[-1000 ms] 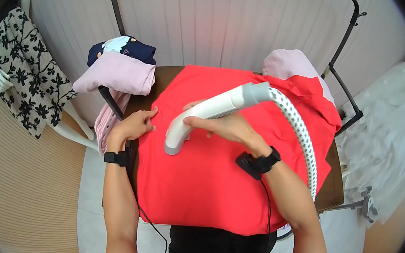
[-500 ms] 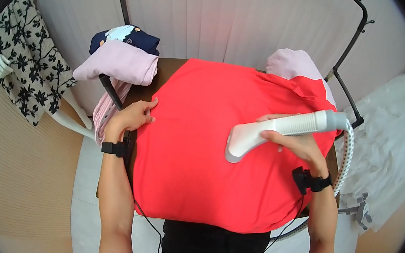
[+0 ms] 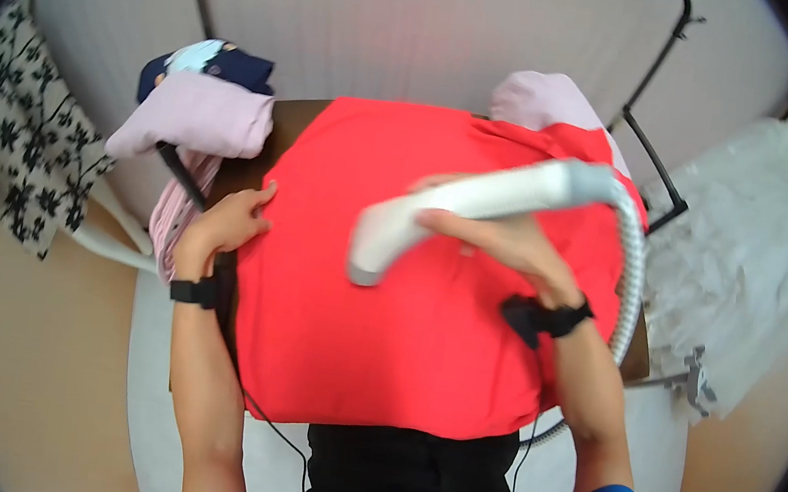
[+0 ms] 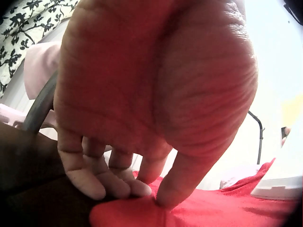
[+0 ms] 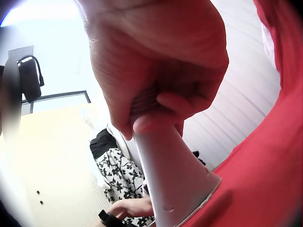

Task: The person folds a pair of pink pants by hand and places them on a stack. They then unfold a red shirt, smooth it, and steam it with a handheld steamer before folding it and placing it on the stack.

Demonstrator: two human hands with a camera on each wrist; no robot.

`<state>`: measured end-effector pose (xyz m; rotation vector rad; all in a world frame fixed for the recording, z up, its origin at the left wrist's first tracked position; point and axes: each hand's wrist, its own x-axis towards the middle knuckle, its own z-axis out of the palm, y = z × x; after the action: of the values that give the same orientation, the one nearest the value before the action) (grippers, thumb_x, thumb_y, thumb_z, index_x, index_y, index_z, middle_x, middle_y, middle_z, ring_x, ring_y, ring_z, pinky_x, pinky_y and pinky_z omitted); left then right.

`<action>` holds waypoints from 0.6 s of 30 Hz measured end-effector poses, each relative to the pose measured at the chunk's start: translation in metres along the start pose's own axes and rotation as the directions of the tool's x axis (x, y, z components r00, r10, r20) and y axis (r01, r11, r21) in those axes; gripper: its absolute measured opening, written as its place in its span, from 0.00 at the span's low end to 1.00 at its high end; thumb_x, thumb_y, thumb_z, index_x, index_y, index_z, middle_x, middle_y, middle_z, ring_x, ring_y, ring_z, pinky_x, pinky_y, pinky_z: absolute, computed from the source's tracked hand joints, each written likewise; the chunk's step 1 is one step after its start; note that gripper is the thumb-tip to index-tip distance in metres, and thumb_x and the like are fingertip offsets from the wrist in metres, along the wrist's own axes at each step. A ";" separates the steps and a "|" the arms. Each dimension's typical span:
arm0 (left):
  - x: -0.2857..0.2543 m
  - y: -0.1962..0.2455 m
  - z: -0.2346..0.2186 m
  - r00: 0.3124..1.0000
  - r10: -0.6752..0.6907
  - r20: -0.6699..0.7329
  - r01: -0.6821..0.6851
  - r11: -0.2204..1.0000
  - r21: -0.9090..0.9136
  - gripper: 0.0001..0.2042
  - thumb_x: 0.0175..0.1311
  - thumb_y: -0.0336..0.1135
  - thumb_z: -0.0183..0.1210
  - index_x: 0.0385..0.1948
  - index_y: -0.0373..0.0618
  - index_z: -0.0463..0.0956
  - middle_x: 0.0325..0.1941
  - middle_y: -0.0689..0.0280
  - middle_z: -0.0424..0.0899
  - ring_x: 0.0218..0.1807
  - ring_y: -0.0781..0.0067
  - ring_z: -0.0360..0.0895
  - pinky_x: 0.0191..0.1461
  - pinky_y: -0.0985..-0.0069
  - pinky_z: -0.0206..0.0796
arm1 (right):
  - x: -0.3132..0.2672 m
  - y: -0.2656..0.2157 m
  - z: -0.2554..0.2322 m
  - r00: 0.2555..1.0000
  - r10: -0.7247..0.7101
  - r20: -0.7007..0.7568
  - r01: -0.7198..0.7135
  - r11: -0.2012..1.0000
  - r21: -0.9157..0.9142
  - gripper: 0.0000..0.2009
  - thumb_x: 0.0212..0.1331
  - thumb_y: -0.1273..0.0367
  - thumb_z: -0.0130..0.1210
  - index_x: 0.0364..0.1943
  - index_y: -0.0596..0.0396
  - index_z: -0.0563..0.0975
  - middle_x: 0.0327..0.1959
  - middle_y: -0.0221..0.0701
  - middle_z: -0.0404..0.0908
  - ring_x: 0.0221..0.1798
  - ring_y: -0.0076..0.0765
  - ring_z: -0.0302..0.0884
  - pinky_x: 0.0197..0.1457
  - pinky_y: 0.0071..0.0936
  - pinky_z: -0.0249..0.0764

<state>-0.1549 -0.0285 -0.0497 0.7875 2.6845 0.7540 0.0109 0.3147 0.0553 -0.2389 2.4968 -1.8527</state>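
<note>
A red garment (image 3: 325,335) lies spread over the board, its left edge beside my left hand (image 3: 227,222). That hand pinches the edge between thumb and fingertips; the left wrist view shows the red fold (image 4: 130,213) right at them. My right hand (image 3: 511,243) grips the handle of a white garment steamer (image 3: 395,236), fingers wrapped round it. Its head points left and down, over the middle of the red cloth. In the right wrist view the wide end of the steamer (image 5: 175,175) is close over the fabric. From the handle's right end runs a ribbed hose (image 3: 632,273).
Folded pink cloth (image 3: 200,117) and a navy piece (image 3: 239,68) are stacked at the back left. Another pink bundle (image 3: 532,97) sits at the back right. Black rack poles (image 3: 662,72) rise behind. White tulle (image 3: 733,256) hangs right; a mannequin's floral skirt (image 3: 23,136) stands left.
The steamer went right across the red cloth, then swung back left to the middle, blurred now. My left hand stays at the garment's left edge. The head view has shifted slightly.
</note>
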 end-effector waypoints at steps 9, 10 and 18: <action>0.015 -0.047 0.009 0.991 0.135 0.026 -0.132 0.987 -0.091 0.34 0.62 0.30 0.64 0.73 0.41 0.62 0.32 0.59 0.75 0.34 0.69 0.69 0.44 0.71 0.66 | 0.068 0.035 0.100 0.966 -0.259 0.017 0.254 0.958 0.131 0.16 0.56 0.59 0.70 0.46 0.51 0.85 0.42 0.29 0.87 0.46 0.25 0.84 0.51 0.28 0.80; 0.015 -0.042 0.010 0.995 0.083 0.057 -0.072 0.984 -0.163 0.34 0.63 0.29 0.63 0.73 0.42 0.62 0.32 0.61 0.73 0.34 0.72 0.68 0.43 0.73 0.65 | 0.066 0.034 0.098 0.968 -0.252 -0.001 0.251 0.960 0.121 0.16 0.56 0.59 0.70 0.46 0.51 0.85 0.42 0.29 0.87 0.46 0.25 0.84 0.51 0.28 0.80; -0.004 0.008 -0.008 0.996 -0.061 0.065 0.067 0.994 -0.091 0.36 0.61 0.26 0.64 0.74 0.45 0.61 0.29 0.66 0.66 0.33 0.73 0.64 0.42 0.74 0.64 | 0.019 0.017 0.049 0.990 -0.072 0.124 0.060 0.994 0.096 0.17 0.58 0.58 0.68 0.46 0.52 0.84 0.40 0.27 0.87 0.43 0.24 0.83 0.45 0.26 0.78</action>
<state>-0.1514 -0.0281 -0.0384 0.6874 2.5856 0.8185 -0.0048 0.2706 0.0258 -0.4277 2.3412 -1.9055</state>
